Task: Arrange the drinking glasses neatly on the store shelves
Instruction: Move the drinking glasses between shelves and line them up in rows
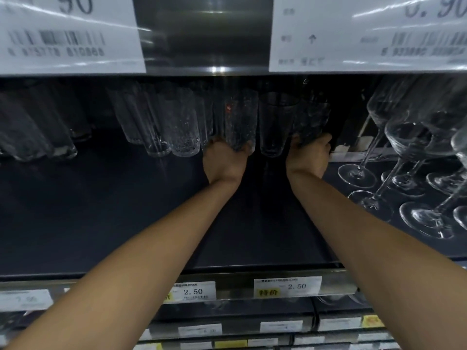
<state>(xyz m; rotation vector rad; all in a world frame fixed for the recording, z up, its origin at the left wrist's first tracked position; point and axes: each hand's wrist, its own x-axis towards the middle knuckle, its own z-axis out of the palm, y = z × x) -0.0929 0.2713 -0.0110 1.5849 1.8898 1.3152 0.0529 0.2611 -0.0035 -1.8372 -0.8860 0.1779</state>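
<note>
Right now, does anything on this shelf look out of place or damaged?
Nothing broken or spilled. A loose white card lies on the shelf beside the right hand, between the tumblers and the wine glasses; it looks stray.

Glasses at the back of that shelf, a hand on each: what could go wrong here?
The left hand grips a textured glass and the right hand a darker glass, both low down at full reach; a slip could tip either. The plain glass between them could get knocked. The right forearm passes close to the wine glasses, which likely topple easily.
</note>
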